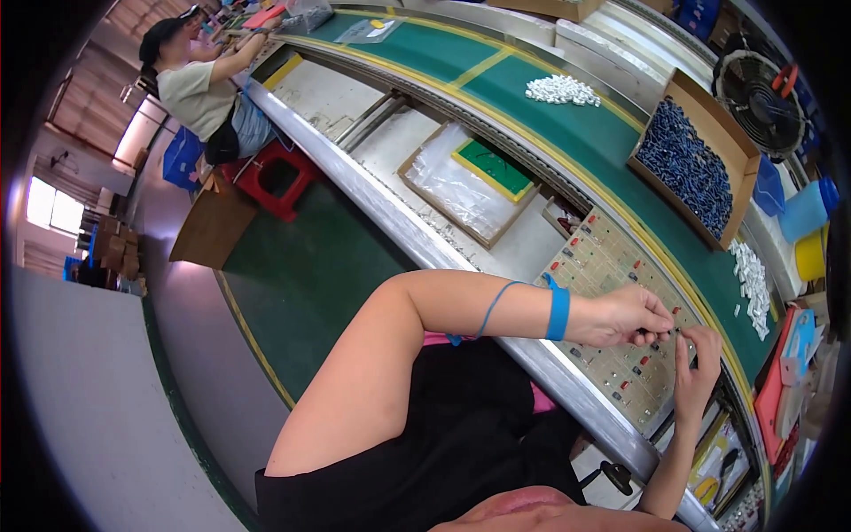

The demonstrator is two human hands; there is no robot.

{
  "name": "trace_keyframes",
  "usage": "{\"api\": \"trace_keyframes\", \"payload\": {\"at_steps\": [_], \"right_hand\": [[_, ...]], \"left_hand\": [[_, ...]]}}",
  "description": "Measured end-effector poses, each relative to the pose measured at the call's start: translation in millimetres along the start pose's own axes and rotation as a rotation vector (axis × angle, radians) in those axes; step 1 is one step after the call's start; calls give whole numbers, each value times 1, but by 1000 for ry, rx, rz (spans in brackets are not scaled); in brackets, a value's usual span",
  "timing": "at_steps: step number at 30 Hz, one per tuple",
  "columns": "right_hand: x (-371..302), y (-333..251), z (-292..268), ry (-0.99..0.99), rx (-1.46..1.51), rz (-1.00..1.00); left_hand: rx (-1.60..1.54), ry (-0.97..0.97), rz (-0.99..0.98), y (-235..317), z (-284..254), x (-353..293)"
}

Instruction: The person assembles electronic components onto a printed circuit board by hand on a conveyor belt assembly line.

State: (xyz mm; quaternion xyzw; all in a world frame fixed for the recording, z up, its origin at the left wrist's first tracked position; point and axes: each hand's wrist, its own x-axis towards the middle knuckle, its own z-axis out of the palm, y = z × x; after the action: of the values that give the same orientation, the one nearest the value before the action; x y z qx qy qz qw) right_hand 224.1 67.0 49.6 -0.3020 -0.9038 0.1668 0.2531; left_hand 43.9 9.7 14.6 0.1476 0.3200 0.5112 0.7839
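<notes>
L hand [625, 317] curled nearly closed, R hand [698, 365] half-curled just beside it, can't tell what, if anything, either grips, both over circuit bd [612, 262] alongside green belt [434, 51].

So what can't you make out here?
In the head view:
What the left hand may be pinching: too small, partly covered by its grip.
Whether the right hand holds anything: too small to tell.
Part of the circuit board: hidden under the left hand.
What the capped co-worker handles: too small.
</notes>
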Motion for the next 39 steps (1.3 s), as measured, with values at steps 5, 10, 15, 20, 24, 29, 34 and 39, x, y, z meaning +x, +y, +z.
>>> {"api": "trace_keyframes", "payload": {"at_steps": [5,10,15,20,24,29,34,39], "right_hand": [[-11,-9,6,47,151,-25],[-20,-10,1,107,110,-54],[-22,5,-9,100,218,150],[-10,25,-6,-88,526,277],[-16,34,-10,-105,527,290],[-22,37,-17,-167,373,218],[-24,37,-15,-235,150,228],[-24,37,-9,-257,53,226]], "left_hand": [[-57,-20,23,-14,7,3],[-23,-52,-1,-24,11,7],[-179,-39,12,-22,13,9],[-121,56,70,-1,-9,-9],[-38,2,1,10,-6,-6],[7,3,-44,10,-1,-5],[31,23,-61,7,1,-6],[26,-4,-78,6,0,-4]]}}
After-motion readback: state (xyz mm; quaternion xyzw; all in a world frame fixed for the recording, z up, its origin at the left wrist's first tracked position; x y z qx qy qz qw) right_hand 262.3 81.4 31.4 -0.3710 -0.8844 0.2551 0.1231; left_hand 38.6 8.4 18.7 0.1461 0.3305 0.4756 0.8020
